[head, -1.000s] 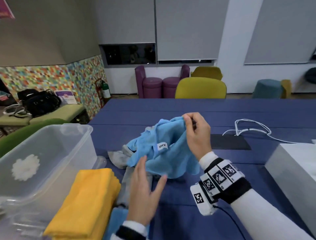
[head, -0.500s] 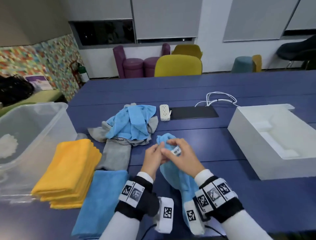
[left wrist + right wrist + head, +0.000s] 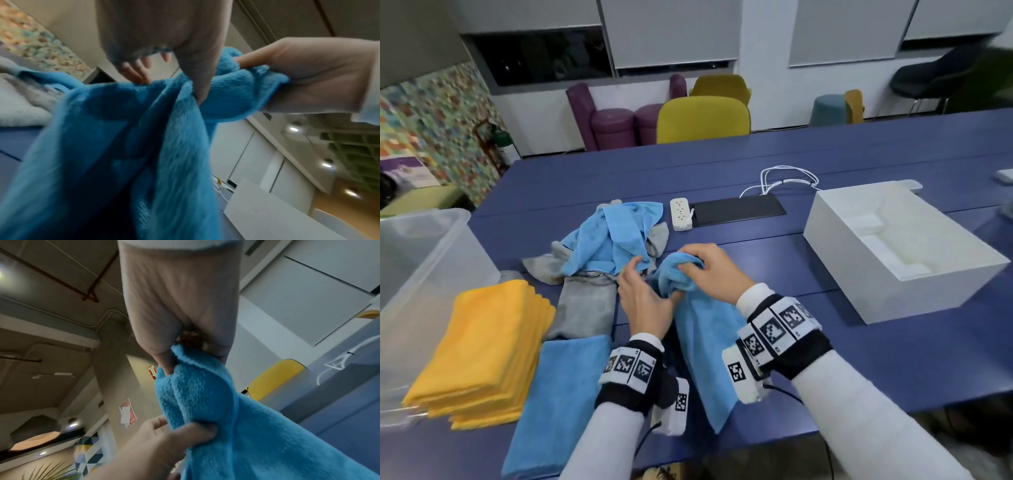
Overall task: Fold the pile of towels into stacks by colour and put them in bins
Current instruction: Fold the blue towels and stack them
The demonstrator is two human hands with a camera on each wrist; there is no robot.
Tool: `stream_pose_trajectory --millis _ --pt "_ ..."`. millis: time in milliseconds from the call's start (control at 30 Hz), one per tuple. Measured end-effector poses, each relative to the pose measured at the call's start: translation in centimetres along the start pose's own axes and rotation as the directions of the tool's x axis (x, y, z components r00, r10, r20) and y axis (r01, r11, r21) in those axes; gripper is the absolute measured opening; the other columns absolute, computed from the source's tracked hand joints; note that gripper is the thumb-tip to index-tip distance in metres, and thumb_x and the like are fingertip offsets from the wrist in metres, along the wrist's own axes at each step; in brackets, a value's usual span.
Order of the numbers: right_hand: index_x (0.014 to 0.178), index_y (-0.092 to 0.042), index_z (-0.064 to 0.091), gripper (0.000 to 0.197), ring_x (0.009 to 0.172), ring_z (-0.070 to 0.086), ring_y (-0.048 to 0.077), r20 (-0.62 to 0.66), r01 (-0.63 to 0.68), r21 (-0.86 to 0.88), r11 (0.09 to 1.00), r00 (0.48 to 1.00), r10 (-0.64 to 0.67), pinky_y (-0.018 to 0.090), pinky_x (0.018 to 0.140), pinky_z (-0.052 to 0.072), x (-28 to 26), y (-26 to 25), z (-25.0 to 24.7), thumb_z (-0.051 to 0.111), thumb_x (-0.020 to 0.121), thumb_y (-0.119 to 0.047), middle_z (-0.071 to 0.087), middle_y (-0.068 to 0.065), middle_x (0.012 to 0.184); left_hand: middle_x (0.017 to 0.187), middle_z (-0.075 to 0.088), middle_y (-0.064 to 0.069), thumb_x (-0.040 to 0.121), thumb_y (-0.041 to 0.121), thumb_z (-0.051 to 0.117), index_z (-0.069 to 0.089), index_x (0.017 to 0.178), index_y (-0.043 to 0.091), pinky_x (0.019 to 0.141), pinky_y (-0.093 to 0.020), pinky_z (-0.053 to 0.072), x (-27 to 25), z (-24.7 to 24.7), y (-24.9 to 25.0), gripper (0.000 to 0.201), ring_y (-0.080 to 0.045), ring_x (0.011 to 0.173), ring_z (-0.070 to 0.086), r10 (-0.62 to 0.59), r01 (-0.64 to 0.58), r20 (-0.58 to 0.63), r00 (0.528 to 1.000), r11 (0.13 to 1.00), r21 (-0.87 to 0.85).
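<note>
A light blue towel (image 3: pixel 705 342) lies from mid-table toward the near edge, its top end bunched up. My right hand (image 3: pixel 698 270) grips that bunched end from above; the right wrist view shows its fingers (image 3: pixel 164 360) curled into the blue towel (image 3: pixel 226 418). My left hand (image 3: pixel 643 294) pinches the towel (image 3: pixel 123 146) just left of the right hand, thumb (image 3: pixel 197 91) on the cloth. An unfolded pile of blue and grey towels (image 3: pixel 616 240) sits behind the hands. Folded on the left are a yellow stack (image 3: pixel 489 349), a grey towel (image 3: pixel 585 305) and a blue towel (image 3: pixel 561 394).
A clear plastic bin (image 3: pixel 424 260) stands at the far left, beside the yellow stack. A white box (image 3: pixel 935 294) stands open on the right. A power strip (image 3: pixel 680 214), a black pad (image 3: pixel 739 210) and a white cable (image 3: pixel 787 174) lie behind. The blue table (image 3: pixel 825 370) ends just below my wrists.
The blue towel came off the pile toward me and now lies on the table. My left hand joined the right at its top end, then shifted slightly left.
</note>
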State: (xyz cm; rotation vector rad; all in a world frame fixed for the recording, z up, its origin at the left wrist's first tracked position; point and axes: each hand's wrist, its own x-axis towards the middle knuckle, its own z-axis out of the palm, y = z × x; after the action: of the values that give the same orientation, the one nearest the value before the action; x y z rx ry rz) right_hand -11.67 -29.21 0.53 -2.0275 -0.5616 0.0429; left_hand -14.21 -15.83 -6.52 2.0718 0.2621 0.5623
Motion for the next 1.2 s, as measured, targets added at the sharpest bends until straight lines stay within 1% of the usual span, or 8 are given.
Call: stream_pose_trajectory --millis 100,167,233,400,667,933,1067,1200 --pt "0.085 0.006 0.061 0.022 0.069 0.045 0.017 0.041 -0.034 0.099 0.995 0.999 0.030 0.032 0.065 0.038 0.6 -0.4 -0.8 0.049 0.081 -0.012 0.054 0.017 0.073 0.113 0.061 0.013 0.048 0.060 0.081 0.047 0.123 0.031 0.100 -0.038 0.040 1.2 -0.9 -2.5 0.088 -0.014 0.111 0.052 -0.086 0.035 0.406 0.910 0.991 0.131" --pt "0.086 0.014 0.059 0.025 0.070 0.041 0.017 0.041 -0.089 0.156 0.984 0.996 0.083 0.029 0.065 0.033 1.0 -0.6 -1.9 0.049 0.082 -0.010 0.048 0.009 0.074 0.086 0.070 0.026 0.055 0.039 0.088 0.059 0.099 0.031 0.086 -0.027 0.050 1.0 -1.5 -4.0 0.053 -0.002 0.093 0.064 -0.154 0.122 0.648 0.746 0.988 0.094" --pt "0.083 0.020 0.054 0.035 0.070 0.038 0.016 -0.039 -0.118 0.176 0.977 0.991 0.127 0.027 0.065 0.030 1.6 0.0 -3.3 0.048 0.076 -0.015 0.044 0.007 0.074 0.066 0.065 0.031 0.069 0.014 0.082 0.061 0.085 0.027 0.072 -0.016 0.049 0.3 -2.2 -4.9 0.030 0.014 0.071 0.062 -0.153 0.115 0.714 0.683 0.988 0.102" --pt "0.051 -0.011 0.049 0.024 0.060 0.030 0.013 -0.171 -0.238 0.103 0.966 0.952 0.253 0.026 0.059 0.026 2.4 2.9 -6.2 0.049 0.074 -0.017 0.034 0.001 0.060 0.054 0.051 0.014 0.086 0.003 0.063 0.056 0.065 0.021 0.057 -0.017 0.036 1.2 -4.4 -7.6 0.028 0.006 0.050 0.045 -0.159 0.067 0.656 0.737 0.984 0.164" --pt "0.054 -0.012 0.042 0.033 0.056 0.032 0.018 -0.216 -0.404 -0.199 0.893 0.907 0.362 0.027 0.053 0.027 3.5 6.9 -6.6 0.057 0.084 -0.010 0.034 0.002 0.052 0.107 0.064 -0.020 0.085 -0.014 0.042 0.064 0.108 -0.005 0.089 -0.034 0.043 7.8 -6.6 -5.6 0.033 -0.033 0.104 0.057 -0.112 0.103 0.092 0.989 0.990 0.101" --pt "0.097 -0.009 0.066 0.019 0.084 0.055 0.020 -0.795 0.040 -0.069 0.997 0.602 -0.079 0.030 0.074 0.043 6.6 0.2 -10.3 0.048 0.090 -0.012 0.063 0.003 0.088 0.093 0.059 0.010 0.086 -0.007 0.042 0.058 0.097 0.009 0.082 -0.013 0.043 10.3 -9.3 6.7 0.026 0.012 0.086 0.055 0.284 -0.400 -0.389 0.877 0.879 -0.260" --pt "0.088 -0.009 0.066 0.018 0.070 0.051 0.015 -0.864 0.044 -0.125 0.991 0.486 -0.130 0.028 0.066 0.040 3.3 0.1 -10.3 0.052 0.089 -0.019 0.057 -0.005 0.075 0.086 0.057 0.018 0.097 0.009 0.047 0.056 0.096 0.013 0.071 -0.009 0.041 7.5 -10.0 5.7 0.010 0.012 0.078 0.052 0.307 -0.358 -0.206 0.929 0.886 -0.294" --pt "0.062 -0.015 0.053 0.025 0.061 0.045 0.024 -0.705 -0.176 -0.187 0.966 0.709 -0.007 0.032 0.057 0.034 -1.3 3.5 -8.0 0.051 0.080 -0.031 0.043 -0.002 0.055 0.058 0.055 0.018 0.097 0.014 0.047 0.051 0.076 0.014 0.055 -0.007 0.037 3.5 -9.0 0.4 0.021 0.007 0.059 0.046 0.034 0.018 0.198 0.980 0.967 -0.254"
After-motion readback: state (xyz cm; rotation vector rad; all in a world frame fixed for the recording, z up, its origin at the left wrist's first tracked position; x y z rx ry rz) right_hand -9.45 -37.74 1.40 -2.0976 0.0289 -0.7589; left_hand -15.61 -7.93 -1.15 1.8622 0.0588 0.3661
